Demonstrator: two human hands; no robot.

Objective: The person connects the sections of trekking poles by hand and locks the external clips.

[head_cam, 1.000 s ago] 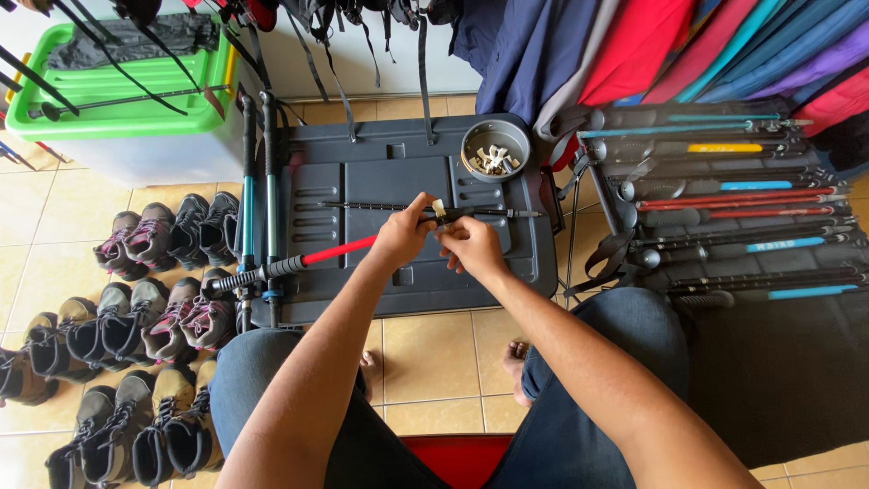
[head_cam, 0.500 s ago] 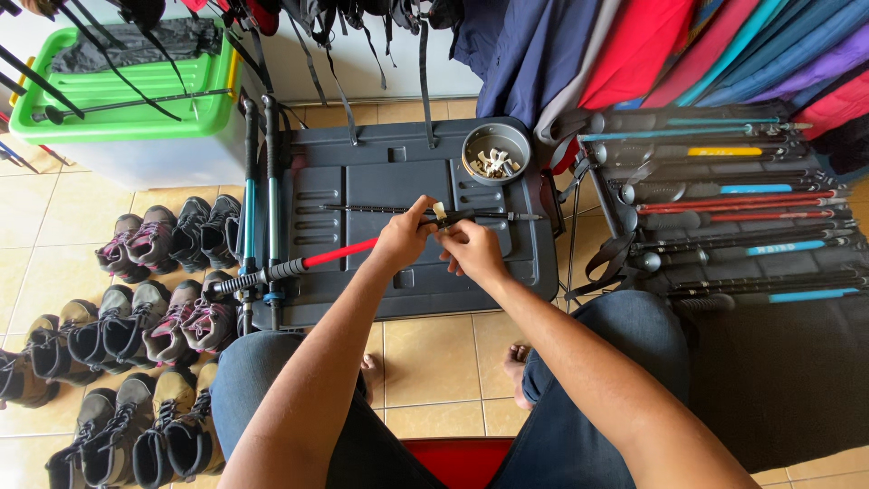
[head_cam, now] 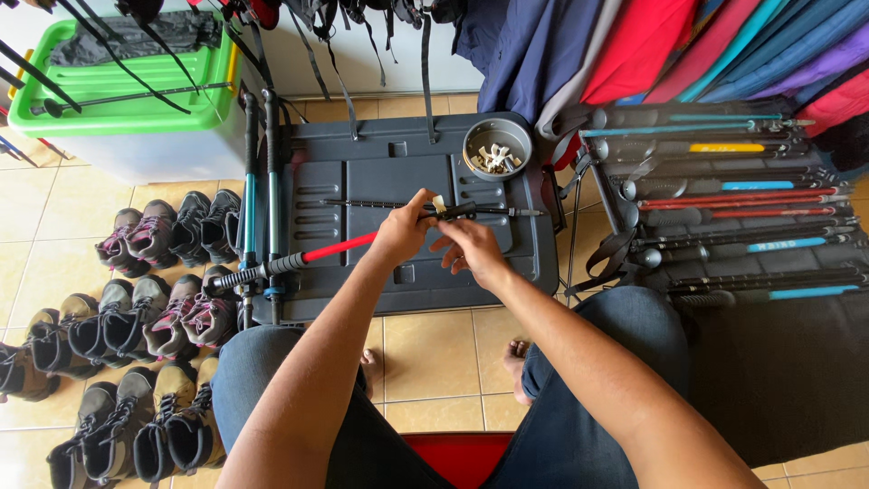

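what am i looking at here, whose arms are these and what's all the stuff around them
This is one view from a camera worn on a person's head, looking down at their own lap and bare arms. The left hand grips a red trekking pole; the right hand pinches the thin black section near a small pale piece. Under them lies a grey plastic lid used as a work surface, with a round bowl of small pale parts. Hiking boots line the tiled floor on the left, more poles lie on the right.

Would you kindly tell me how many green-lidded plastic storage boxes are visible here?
1. The green-lidded white plastic storage box stands at the top left, on the tiled floor beside the grey plastic tray, with black poles across its lid. Others may be outside the view.
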